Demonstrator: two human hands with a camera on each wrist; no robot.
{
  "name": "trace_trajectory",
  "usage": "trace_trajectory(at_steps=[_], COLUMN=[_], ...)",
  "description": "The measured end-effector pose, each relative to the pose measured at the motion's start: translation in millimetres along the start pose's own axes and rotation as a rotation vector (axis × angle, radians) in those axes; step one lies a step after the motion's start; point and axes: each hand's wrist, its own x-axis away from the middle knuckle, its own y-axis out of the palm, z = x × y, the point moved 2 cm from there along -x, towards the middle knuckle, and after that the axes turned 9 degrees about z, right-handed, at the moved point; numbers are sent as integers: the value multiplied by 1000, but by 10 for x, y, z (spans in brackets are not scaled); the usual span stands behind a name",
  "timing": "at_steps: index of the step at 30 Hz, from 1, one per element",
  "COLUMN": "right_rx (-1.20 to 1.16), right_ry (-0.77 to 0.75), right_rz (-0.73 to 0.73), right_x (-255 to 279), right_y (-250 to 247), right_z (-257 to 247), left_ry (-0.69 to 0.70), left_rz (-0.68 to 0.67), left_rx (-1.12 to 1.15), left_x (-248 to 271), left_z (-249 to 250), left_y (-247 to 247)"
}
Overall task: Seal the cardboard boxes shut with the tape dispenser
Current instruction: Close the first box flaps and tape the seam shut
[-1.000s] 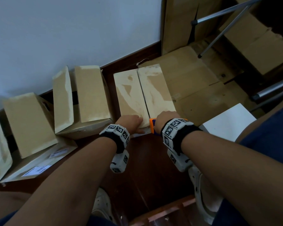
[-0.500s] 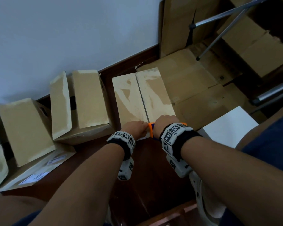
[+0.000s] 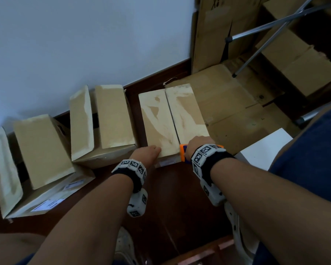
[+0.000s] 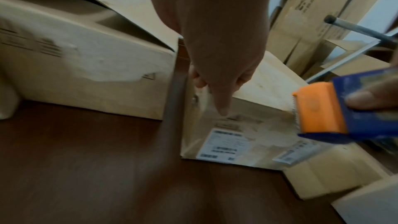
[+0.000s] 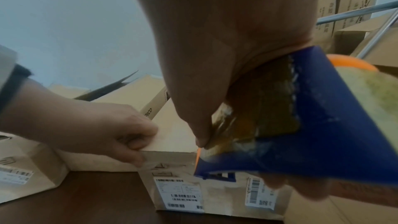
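Closed box (image 3: 172, 119), flaps held down at its near edge by curled left hand (image 3: 147, 152); tape dispenser (image 3: 182, 153) clamped in right hand (image 3: 198, 144) at seam; tape liable to wander should flaps spring apart.

1. I see a dim, bluish room — the white wall (image 3: 75, 44) is brightest, the dark floor (image 3: 170, 197) nearly black.
2. My head view bends straight lines at its edges.
3. Both wrist views are soft — the open box (image 4: 86, 60) smears with motion blur, and the tape dispenser (image 5: 312, 125) is out of focus.
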Motion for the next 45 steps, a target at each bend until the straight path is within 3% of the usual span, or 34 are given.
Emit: trace_trajectory(at_steps=[4, 7, 11, 21, 25, 34, 39, 45], right_rx=[-35, -29, -10, 49, 21, 22, -233, -261], right_ry=[31, 79, 82, -22, 15, 39, 23, 35], right_rz=[-43, -83, -83, -1, -24, -57, 26, 44], right_x=[-4, -41, -62, 55, -22, -52, -122, -79], right_y=[72, 115, 139, 56, 103, 206, 251, 213], right_z=[-17, -54, -80, -6, -29, -15, 71, 62], left_ry=[-193, -388, -616, -686, -673, -683, -704, -747], left_rz=[-60, 12, 130, 155, 226, 218, 228, 257], left_rx=[78, 213, 652, 1247, 1260, 1283, 1256, 1084], left_x=[313, 502, 538, 431, 406, 373, 349, 282], left_z=[-444, -726, -741, -376, -348, -333, -342, -294], left_y=[89, 126, 200, 458, 394, 445, 465, 417])
